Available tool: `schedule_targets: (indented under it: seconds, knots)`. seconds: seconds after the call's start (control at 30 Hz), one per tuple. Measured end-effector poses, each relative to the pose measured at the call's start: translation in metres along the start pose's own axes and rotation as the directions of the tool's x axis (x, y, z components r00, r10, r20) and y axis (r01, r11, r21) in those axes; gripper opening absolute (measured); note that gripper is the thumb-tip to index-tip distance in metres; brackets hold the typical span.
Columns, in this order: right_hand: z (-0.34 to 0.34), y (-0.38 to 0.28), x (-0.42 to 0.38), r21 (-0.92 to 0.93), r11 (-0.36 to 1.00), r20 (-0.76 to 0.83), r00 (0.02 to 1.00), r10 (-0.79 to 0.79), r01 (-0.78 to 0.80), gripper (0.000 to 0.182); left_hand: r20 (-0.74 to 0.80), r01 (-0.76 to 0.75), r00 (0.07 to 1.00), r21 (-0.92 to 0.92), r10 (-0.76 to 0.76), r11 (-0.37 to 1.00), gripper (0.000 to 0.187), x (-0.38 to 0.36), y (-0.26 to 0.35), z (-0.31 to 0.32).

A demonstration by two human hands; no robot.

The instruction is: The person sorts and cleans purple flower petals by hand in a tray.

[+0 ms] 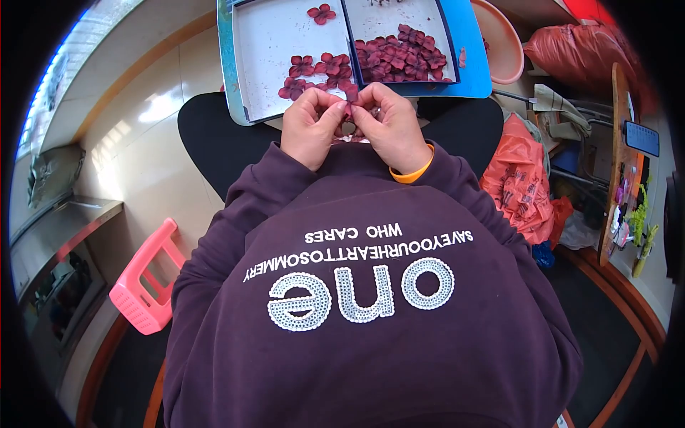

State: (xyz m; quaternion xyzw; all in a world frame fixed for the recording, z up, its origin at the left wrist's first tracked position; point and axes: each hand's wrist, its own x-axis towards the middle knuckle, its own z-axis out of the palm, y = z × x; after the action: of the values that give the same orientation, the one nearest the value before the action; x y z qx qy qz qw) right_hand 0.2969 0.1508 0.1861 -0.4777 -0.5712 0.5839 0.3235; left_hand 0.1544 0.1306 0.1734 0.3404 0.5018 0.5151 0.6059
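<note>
My left hand (312, 127) and my right hand (389, 127) meet at the near edge of the trays, thumbs and fingertips pinched on a small dark red flower (351, 93). Part of that flower is hidden by my fingers. Just beyond, the left white tray (267, 36) holds several loose dark red flowers (302, 66) near its lower right corner and one at the top. In the right tray (362, 18) lies a dense heap of dark red flowers (403, 58). An orange band (414, 168) circles my right wrist.
The trays stand on a blue board (467, 43) over my lap. A pink basin (505, 43) is at its right, with red bags (517, 185) below. A pink stool (148, 278) stands at the left. A wooden-edged board (618, 164) is at the far right.
</note>
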Motion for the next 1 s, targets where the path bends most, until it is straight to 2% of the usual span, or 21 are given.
schedule_targets:
  seconds: [0.1, 0.23, 0.43, 0.57, 0.6, 0.73, 0.77, 0.8, 0.83, 0.9, 1.0]
  knots:
    - [0.001, -0.001, 0.000, 0.085, 0.996, -0.019, 0.999, 0.035, -0.033, 0.009, -0.004, 0.083, 0.996, -0.092, -0.084, 0.992, 0.004, 0.000, 0.002, -0.001]
    - [0.001, -0.008, 0.000, 0.420, 0.905, -0.029, 0.996, 0.083, -0.063, 0.007, 0.071, 0.106, 0.993, -0.257, -0.090, 0.961, 0.006, 0.000, 0.005, -0.004]
    - [0.002, -0.010, 0.001, 0.370, 0.928, -0.056, 0.998, -0.006, 0.026, 0.007, 0.034, -0.060, 0.997, -0.103, 0.063, 0.993, 0.008, -0.003, 0.010, 0.000]
    - [0.002, -0.010, -0.002, 0.194, 0.978, -0.065, 0.996, -0.062, 0.074, 0.008, 0.057, -0.191, 0.981, 0.156, 0.185, 0.969, 0.008, -0.001, 0.010, -0.004]
    - [0.002, -0.009, -0.002, 0.194, 0.978, -0.068, 0.996, -0.061, 0.073, 0.008, 0.060, -0.190, 0.981, 0.156, 0.183, 0.969, 0.008, 0.001, 0.009, -0.005]
    - [0.002, -0.002, -0.001, 0.324, 0.946, -0.024, 0.999, 0.034, -0.025, 0.012, 0.082, 0.121, 0.989, 0.029, -0.123, 0.992, 0.007, 0.013, 0.004, -0.014]
    - [0.001, -0.003, -0.001, 0.324, 0.946, -0.025, 0.999, 0.033, -0.023, 0.012, 0.084, 0.119, 0.989, 0.030, -0.121, 0.992, 0.007, 0.015, 0.003, -0.016]
    - [0.002, -0.004, -0.001, 0.346, 0.938, -0.021, 1.000, 0.023, -0.014, 0.012, 0.139, 0.254, 0.961, -0.116, -0.237, 0.960, 0.006, 0.018, 0.002, -0.019]
    - [0.002, -0.006, -0.001, 0.369, 0.929, -0.016, 1.000, 0.014, -0.007, 0.011, 0.210, 0.385, 0.917, -0.249, -0.339, 0.888, 0.006, 0.019, 0.002, -0.021]
    - [0.002, -0.009, 0.000, 0.414, 0.910, -0.008, 1.000, -0.004, 0.007, 0.010, 0.386, 0.618, 0.786, -0.459, -0.483, 0.638, 0.005, 0.022, 0.000, -0.025]
    - [-0.001, -0.010, -0.001, 0.428, 0.903, 0.004, 0.999, 0.042, -0.040, 0.010, 0.442, 0.636, 0.769, -0.453, -0.462, 0.625, 0.006, 0.023, -0.005, -0.027]
